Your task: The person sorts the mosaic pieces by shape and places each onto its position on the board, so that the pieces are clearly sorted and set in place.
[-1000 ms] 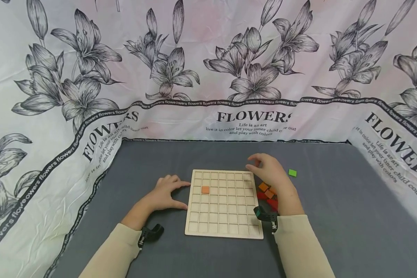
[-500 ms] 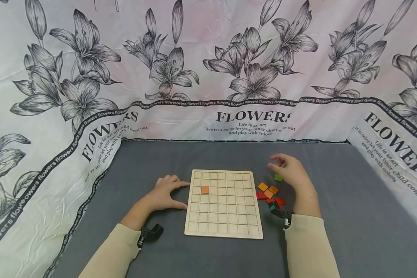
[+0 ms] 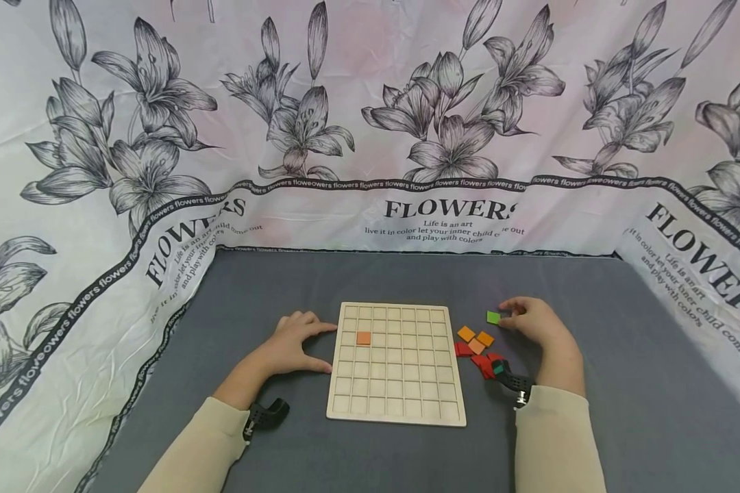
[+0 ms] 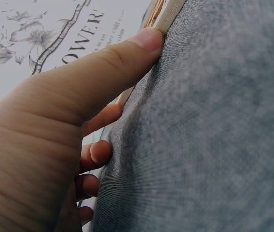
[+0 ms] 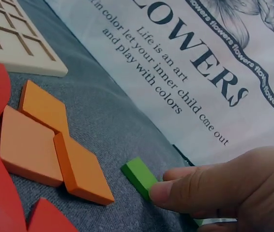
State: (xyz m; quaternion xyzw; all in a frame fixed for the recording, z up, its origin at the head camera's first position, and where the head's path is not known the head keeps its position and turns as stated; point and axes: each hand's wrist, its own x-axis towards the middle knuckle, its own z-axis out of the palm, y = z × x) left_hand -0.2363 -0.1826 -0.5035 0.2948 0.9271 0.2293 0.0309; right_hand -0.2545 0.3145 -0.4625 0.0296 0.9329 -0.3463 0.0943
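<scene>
The wooden grid board (image 3: 397, 421) lies on the grey cloth, with one orange tile (image 3: 364, 338) in an upper-left cell. Against the board's left edge rest the thumb and index fingertip of my left hand (image 3: 286, 347), spread apart; the left wrist view (image 4: 74, 101) shows the thumb at the edge. Right of the board, my right hand (image 3: 539, 325) pinches the right end of a green tile (image 3: 493, 318) between thumb and index finger. In the right wrist view the thumb covers that end of the green tile (image 5: 139, 176); another green bit (image 5: 197, 222) shows beneath the hand.
Orange tiles (image 3: 484, 339) and red pieces (image 3: 463, 349) lie close together right of the board, the red ones partly under the right wrist's camera (image 3: 514, 380). A flower-print cloth (image 3: 321, 219) stands behind the grey surface (image 3: 407, 274).
My right hand has moved right from above the board's upper-right corner, then down to the green tile, which it now pinches. The left hand has stayed at the board's edge.
</scene>
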